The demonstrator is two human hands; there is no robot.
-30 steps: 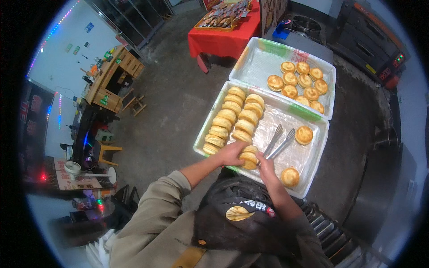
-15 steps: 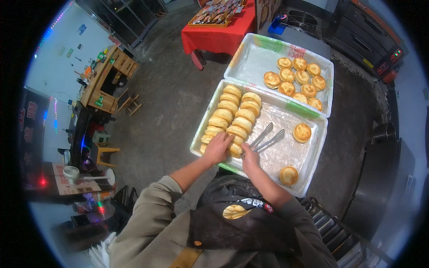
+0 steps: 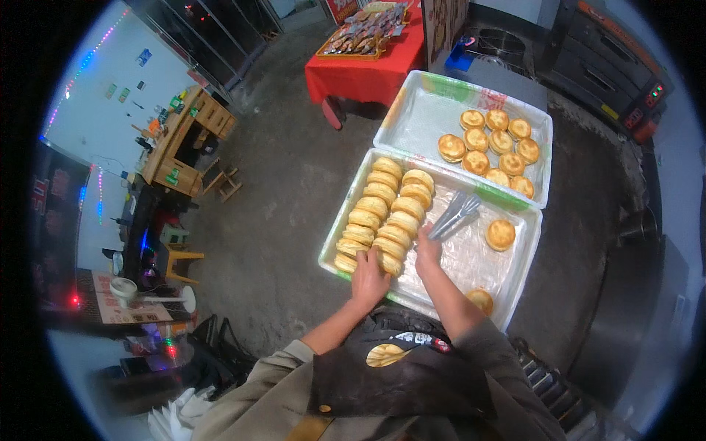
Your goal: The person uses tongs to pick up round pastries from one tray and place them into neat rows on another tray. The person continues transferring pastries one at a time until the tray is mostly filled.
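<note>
Two rows of round golden pastries, standing on edge and leaning together, fill the left side of the near white foam box. My left hand is at the near end of the rows, its fingers curled against the nearest pastry of the right row. My right hand is closed around the handle end of metal tongs. The tongs point away from me over the box's plastic-lined floor, their arms close together. Two more pastries lie flat at the right, one farther off and one near my right forearm.
A second foam box with several flat pastries adjoins the far side. Beyond stands a red-covered table with a tray of packets. An oven is at the far right, a wooden desk at the left.
The tongs have swung up and right with my right hand, and their arms have come together. My left hand has shifted slightly at the near end of the rows. The whole view has shifted a little.
</note>
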